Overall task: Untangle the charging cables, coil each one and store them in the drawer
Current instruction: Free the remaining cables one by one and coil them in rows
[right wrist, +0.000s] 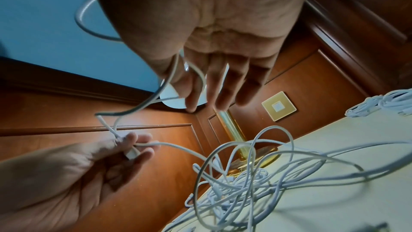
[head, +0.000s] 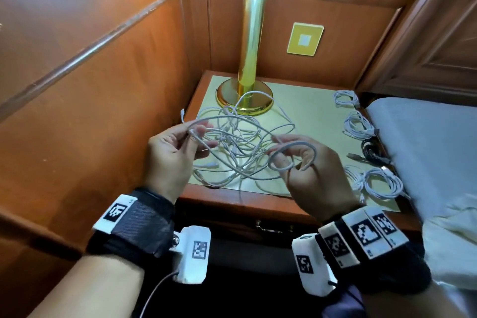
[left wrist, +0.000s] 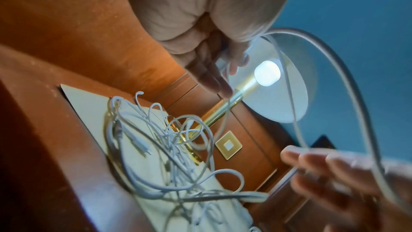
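White charging cable (head: 291, 147): held above the nightstand (head: 258, 205) between both hands. One end is pinched by the left hand (head: 173, 155), thumb and fingers closed on it at 9 o'clock; a loop is wound round the curled fingers of the right hand (head: 312, 175) at 3 o'clock. Tangle of white cables (head: 240, 144): laid centrally on the mat, before the brass lamp (head: 249, 80) at 12 o'clock. Coiled cables (head: 361, 128): set along the 3 o'clock edge.

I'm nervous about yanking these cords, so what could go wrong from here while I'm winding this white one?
The white cable looped on your right hand appears to run back into the tangle; pulling might tighten knots. Loops of the tangle lie against the lamp base, so a tug could snag there. The plug end pinched in your left hand could slip loose.
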{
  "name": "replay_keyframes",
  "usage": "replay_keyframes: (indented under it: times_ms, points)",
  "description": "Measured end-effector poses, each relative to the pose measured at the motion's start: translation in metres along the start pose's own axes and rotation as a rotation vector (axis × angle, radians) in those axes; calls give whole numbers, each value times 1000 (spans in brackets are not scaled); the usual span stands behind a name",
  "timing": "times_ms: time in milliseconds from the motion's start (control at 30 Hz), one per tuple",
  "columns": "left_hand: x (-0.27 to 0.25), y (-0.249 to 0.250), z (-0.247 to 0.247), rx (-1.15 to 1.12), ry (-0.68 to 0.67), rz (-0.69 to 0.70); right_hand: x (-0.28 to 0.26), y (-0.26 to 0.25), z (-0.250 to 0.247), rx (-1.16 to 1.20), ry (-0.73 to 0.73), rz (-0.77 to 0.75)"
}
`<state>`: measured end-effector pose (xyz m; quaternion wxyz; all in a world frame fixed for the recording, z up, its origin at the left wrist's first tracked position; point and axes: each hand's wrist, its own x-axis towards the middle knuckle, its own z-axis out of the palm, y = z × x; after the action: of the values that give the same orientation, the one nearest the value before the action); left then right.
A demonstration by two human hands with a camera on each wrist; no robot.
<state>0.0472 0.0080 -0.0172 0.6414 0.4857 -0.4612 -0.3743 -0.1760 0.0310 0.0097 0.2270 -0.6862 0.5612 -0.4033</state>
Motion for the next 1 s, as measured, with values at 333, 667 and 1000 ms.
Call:
replay_keyframes:
  times_ms: [333,667,1000]
  points:
    - [-10,17,-4,-244,-127,-94,13,-28,29,571,-171,539]
    - [-19,24,-6,-281,-350,-192,39,-21,45,1061,11,636]
    - [-12,15,-19,170,-315,-126,26,-18,3,653,123,73]
